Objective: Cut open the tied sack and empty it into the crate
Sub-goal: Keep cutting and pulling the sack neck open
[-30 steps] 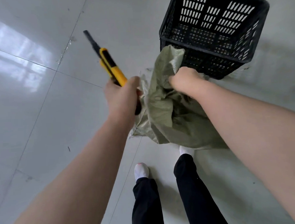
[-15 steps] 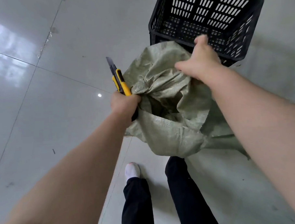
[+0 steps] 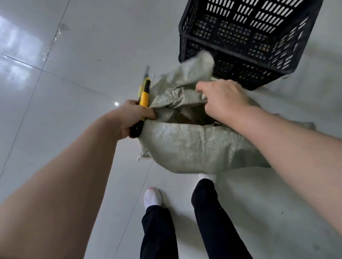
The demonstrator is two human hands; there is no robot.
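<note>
Here we stand over the woven green sack [image 3: 196, 147], which sits on the pale tiled floor [image 3: 66, 85] just ahead of our white-socked feet [image 3: 152, 196]. Our left hand [image 3: 134, 117] is closed tight around the yellow and black utility knife [image 3: 144, 97], whose blade points up and away from us, and the same hand presses against the left edge of the sack's mouth. Our right hand [image 3: 223, 99] reaches over the far side of the opening, fingers curled down onto the bunched fabric there; we cannot tell whether they truly pinch the cloth or only press on it. Between the two hands the mouth of the sack gapes, and something brownish shows inside, too dim to name. A loose flap of the sack rises behind the right hand and overlaps the near wall of the black slatted crate [image 3: 250, 34]. The crate stands on the floor just beyond the sack, upright, its open top towards us, and we see nothing lying in it. Our black trouser legs [image 3: 159, 237] fill the bottom of the view
</note>
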